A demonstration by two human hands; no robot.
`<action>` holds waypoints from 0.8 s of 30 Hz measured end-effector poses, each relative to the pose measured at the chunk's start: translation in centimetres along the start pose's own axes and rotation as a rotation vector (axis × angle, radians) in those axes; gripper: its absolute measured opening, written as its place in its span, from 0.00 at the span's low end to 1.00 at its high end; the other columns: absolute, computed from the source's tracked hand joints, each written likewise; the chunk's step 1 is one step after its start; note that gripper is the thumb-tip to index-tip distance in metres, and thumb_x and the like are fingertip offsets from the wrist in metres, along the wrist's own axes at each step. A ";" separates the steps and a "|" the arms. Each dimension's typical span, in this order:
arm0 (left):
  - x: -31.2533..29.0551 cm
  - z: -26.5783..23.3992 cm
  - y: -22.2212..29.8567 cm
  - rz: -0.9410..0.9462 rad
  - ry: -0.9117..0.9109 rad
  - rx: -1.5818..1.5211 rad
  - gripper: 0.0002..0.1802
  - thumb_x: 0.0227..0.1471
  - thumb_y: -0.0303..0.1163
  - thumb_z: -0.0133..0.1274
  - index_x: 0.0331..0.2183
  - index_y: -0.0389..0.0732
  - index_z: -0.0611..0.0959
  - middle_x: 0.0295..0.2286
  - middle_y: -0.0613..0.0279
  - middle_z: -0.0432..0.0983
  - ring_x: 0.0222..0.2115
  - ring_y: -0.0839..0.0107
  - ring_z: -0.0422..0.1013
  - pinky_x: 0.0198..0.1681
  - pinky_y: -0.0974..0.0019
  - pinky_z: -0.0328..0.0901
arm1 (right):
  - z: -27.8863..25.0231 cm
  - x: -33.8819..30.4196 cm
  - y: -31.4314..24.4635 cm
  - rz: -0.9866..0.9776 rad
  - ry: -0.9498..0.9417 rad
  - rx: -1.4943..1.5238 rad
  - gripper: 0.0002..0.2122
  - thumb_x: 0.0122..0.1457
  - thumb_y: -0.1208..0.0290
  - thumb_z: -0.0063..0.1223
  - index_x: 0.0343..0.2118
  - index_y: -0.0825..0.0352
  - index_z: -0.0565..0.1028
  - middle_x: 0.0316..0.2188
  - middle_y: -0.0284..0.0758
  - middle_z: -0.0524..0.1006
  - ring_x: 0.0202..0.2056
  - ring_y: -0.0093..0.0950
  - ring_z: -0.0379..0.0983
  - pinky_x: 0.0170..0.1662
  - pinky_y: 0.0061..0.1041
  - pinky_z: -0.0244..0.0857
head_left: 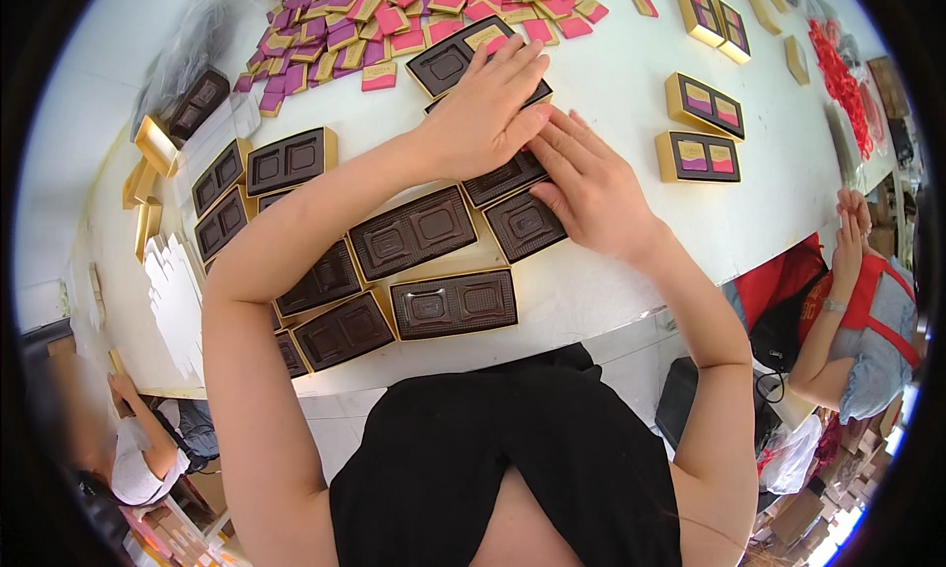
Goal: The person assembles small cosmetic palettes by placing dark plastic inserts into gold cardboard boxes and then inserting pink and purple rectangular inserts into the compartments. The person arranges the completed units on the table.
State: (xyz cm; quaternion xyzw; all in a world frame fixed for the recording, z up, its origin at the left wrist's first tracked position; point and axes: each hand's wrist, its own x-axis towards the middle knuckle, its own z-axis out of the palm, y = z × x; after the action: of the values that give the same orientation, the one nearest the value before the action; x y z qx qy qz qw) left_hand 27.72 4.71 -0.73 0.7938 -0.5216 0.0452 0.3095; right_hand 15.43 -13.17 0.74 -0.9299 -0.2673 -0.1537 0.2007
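My left hand (483, 114) reaches over a gold-edged box with a dark brown two-well tray (440, 71) at the table's far middle. Its fingers are stretched out and lie over the box's right part. A pink-and-gold wrapped square (488, 39) shows at their tips; whether they press on it I cannot tell. Close beside, my right hand (601, 188) lies with fingers extended, the fingertips near the left thumb, above another dark-tray box (524, 225). Under my left forearm, more boxes with unfilled wells stand together, among them a long one (414, 234) and a nearer one (453, 304).
Pink and purple wrapped squares (345, 30) are heaped at the back. Boxes holding two squares (698, 158) stand at the right. White cut-out sheets (175, 296) and gold sleeves (156, 145) lie left. Red ribbon (838, 84) is far right. Other people sit at both sides, one in a red apron (877, 316).
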 end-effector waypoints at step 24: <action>-2.8 -3.6 1.5 -0.062 -0.281 0.426 0.45 0.56 0.62 0.46 0.65 0.46 0.58 0.67 0.52 0.45 0.68 0.51 0.40 0.63 0.28 0.37 | -2.4 7.9 9.6 0.275 -0.041 -0.032 0.16 0.57 0.76 0.55 0.50 0.66 0.75 0.45 0.39 0.79 0.49 0.37 0.74 0.51 0.33 0.68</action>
State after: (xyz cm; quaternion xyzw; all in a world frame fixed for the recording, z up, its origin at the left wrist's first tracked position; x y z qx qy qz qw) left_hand 26.08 8.50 1.76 0.8553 -0.5135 0.0339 0.0609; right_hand 26.82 -18.30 3.15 -0.9638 -0.1387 -0.1099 0.1994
